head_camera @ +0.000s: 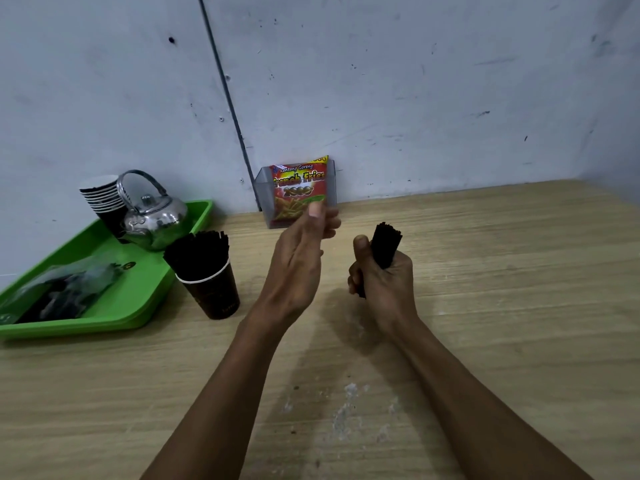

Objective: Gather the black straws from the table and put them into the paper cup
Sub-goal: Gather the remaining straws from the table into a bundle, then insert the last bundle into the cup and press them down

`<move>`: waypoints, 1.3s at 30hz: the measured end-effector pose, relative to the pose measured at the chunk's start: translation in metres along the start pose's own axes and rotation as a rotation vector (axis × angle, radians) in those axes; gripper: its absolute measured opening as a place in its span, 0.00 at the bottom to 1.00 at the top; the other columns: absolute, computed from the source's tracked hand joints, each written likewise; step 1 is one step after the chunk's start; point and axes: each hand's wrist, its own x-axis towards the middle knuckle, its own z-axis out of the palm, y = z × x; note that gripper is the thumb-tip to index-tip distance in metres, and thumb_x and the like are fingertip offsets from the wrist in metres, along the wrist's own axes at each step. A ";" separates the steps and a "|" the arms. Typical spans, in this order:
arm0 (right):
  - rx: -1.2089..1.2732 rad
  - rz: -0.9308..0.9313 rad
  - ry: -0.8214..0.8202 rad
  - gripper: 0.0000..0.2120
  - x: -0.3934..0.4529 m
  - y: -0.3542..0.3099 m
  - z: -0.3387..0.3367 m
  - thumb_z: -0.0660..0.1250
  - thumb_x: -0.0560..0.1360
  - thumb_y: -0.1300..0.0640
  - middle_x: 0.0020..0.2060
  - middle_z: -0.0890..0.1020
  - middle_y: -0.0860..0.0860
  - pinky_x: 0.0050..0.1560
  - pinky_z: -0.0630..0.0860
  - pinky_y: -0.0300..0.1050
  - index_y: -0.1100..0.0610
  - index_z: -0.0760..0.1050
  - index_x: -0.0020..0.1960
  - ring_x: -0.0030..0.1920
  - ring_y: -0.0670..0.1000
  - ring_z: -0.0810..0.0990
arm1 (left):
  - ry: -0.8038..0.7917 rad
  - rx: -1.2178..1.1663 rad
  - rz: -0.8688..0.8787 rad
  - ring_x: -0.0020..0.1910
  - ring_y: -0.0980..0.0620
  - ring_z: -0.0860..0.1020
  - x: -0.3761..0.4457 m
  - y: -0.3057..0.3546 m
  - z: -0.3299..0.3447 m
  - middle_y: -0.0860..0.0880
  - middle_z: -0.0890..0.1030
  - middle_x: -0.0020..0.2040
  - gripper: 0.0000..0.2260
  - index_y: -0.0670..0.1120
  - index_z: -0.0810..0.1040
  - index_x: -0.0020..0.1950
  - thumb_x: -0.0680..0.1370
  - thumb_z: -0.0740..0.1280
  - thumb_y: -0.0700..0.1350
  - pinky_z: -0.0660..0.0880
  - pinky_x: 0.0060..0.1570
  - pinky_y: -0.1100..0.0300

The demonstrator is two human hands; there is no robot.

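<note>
Right hand [384,278] fist-wrapped round upright bundle of thin black plastic straws [386,245] — dark paper cup [213,292], already straw-filled, stands well left, beyond left hand [301,251] — its fingers relaxed, holding nothing.

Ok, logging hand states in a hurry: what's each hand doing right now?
Left hand: open, fingers relaxed, holding nothing, raised above the wooden table.
Right hand: grips a bundle of thin black plastic straws, held upright.
</note>
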 end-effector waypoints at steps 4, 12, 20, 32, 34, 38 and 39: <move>-0.119 -0.003 -0.103 0.20 -0.003 0.009 -0.001 0.68 0.74 0.44 0.25 0.76 0.55 0.34 0.73 0.43 0.58 0.73 0.32 0.27 0.52 0.77 | 0.032 0.005 -0.010 0.56 0.56 0.80 -0.005 -0.009 0.002 0.49 0.83 0.54 0.26 0.48 0.79 0.61 0.80 0.51 0.62 0.75 0.55 0.55; -0.194 0.033 -0.116 0.14 -0.001 0.018 -0.007 0.67 0.76 0.52 0.30 0.81 0.60 0.34 0.76 0.56 0.61 0.78 0.37 0.33 0.60 0.82 | -0.186 0.292 0.132 0.71 0.66 0.67 -0.013 -0.008 0.019 0.58 0.69 0.74 0.28 0.57 0.62 0.77 0.79 0.52 0.65 0.67 0.68 0.63; -0.199 -0.014 -0.108 0.22 -0.002 0.019 -0.003 0.61 0.74 0.46 0.36 0.79 0.70 0.39 0.73 0.75 0.67 0.74 0.40 0.42 0.74 0.78 | -0.308 0.468 0.121 0.72 0.65 0.62 -0.017 -0.008 0.022 0.57 0.61 0.79 0.28 0.55 0.57 0.79 0.81 0.53 0.63 0.63 0.71 0.60; -0.086 0.061 -0.019 0.22 -0.012 -0.004 0.019 0.69 0.73 0.44 0.26 0.66 0.57 0.26 0.65 0.46 0.61 0.70 0.35 0.25 0.51 0.65 | 0.383 0.345 0.420 0.40 0.56 0.82 -0.049 0.003 -0.045 0.54 0.82 0.41 0.07 0.45 0.81 0.53 0.78 0.67 0.45 0.79 0.37 0.58; -0.047 0.085 -0.060 0.24 -0.015 -0.009 0.035 0.70 0.69 0.41 0.24 0.63 0.55 0.25 0.63 0.44 0.60 0.66 0.32 0.24 0.50 0.62 | 0.542 0.295 0.434 0.34 0.55 0.81 -0.055 0.000 -0.068 0.54 0.81 0.37 0.03 0.48 0.80 0.50 0.77 0.68 0.42 0.78 0.33 0.60; 0.050 0.129 -0.150 0.25 -0.014 -0.021 0.069 0.70 0.72 0.45 0.20 0.62 0.49 0.25 0.61 0.42 0.55 0.61 0.28 0.20 0.48 0.59 | 0.744 0.251 0.381 0.35 0.56 0.78 -0.056 -0.009 -0.109 0.52 0.80 0.38 0.09 0.45 0.78 0.50 0.72 0.68 0.36 0.74 0.34 0.61; 0.071 0.126 -0.160 0.25 -0.011 -0.025 0.079 0.70 0.74 0.47 0.20 0.62 0.49 0.25 0.62 0.43 0.55 0.61 0.27 0.20 0.48 0.60 | 0.750 0.235 0.347 0.37 0.54 0.78 -0.054 -0.013 -0.118 0.50 0.79 0.40 0.13 0.45 0.77 0.52 0.70 0.67 0.35 0.73 0.34 0.61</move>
